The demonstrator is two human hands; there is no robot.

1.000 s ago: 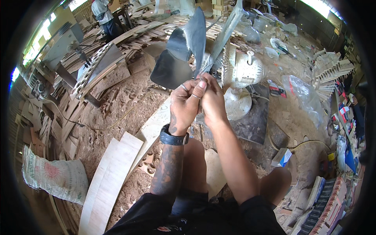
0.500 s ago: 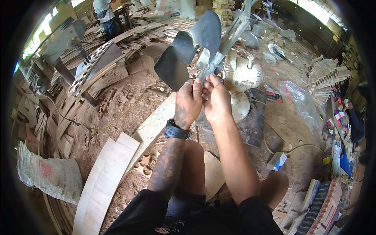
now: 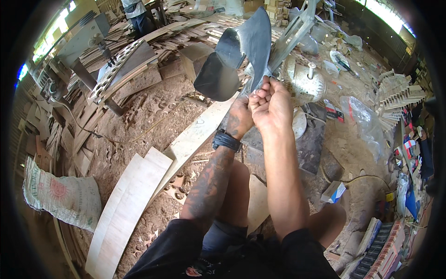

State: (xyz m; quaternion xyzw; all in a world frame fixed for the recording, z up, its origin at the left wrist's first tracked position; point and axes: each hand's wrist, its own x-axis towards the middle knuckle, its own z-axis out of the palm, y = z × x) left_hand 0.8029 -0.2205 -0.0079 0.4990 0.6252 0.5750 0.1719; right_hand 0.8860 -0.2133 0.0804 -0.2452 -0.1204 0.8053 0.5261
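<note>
A fan with dark grey blades (image 3: 254,39) stands before me, its white motor housing (image 3: 309,80) behind and to the right. A long grey metal bar (image 3: 293,35) rises beside the blades. My left hand (image 3: 239,115), with a dark band on the wrist, is closed just under the blades. Curled beside it, palm partly turned up, my right hand (image 3: 273,106) has its fingertips pinched near the lower end of the blades and bar. What the fingertips of either hand hold is hidden. The fan's round white base (image 3: 299,123) shows right of my right hand.
A drill press (image 3: 100,44) stands at the left by a board with round holes (image 3: 116,69). Long pale planks (image 3: 134,186) lie left of my legs, near a woven sack (image 3: 62,193). Clear plastic (image 3: 364,123) and a small box (image 3: 333,191) lie right. A person (image 3: 134,16) stands far left.
The view has shifted, so most things sit further right. The fan blades have turned a little. My right hand has rolled palm up, its fingers more curled; my left hand sits lower beside it.
</note>
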